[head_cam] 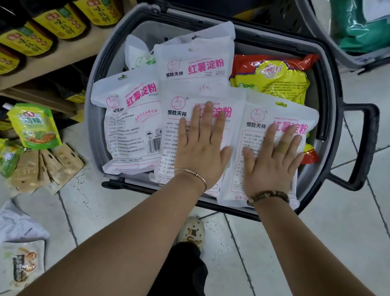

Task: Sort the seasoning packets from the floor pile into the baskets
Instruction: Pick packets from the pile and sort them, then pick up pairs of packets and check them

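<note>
1. Floor [323,247]: pale glossy tiles, dark grout. Shoe [191,231] at the basket's near edge.
2. Floor pile, left of the basket, unsorted: mushroom-print pouch [22,267]; crumpled white packet [16,224], print side up; fan of kraft-brown pouches [48,167], matte, w/ hang-holes; green spouted pouch [35,126], glossy.
3. Left hand [201,148]: grip released, fingers straight, palm flat on the middle white packet [176,111]. Thin bangle at the wrist.
4. Right hand [272,164]: grip released, fingers spread, flat on the right white packet [256,130]. Bead bracelet at the wrist.
5. Step in hand (judged): pressing the top layer level. Do it well: even palm pressure, edges inside the rim, no creasing; the powder fill should slump and settle.
6. Left white packet [128,125]: soft plastic, pillow-shaped, pink lettering, barcode; lies tilted, overlapped by the middle one.
7. Rear white packet [193,65]: same type, leaning on the far wall.
8. Red-yellow bag [272,76]: crinkly foil, partly under the white ones.
9. Basket [101,64]: grey oval plastic, black handle [364,143] on the right.
10. Shelf [60,59]: tan board; dark bottles [57,22] w/ yellow labels.
11. Second basket [325,21], far right: holds green packs [373,27].
</note>
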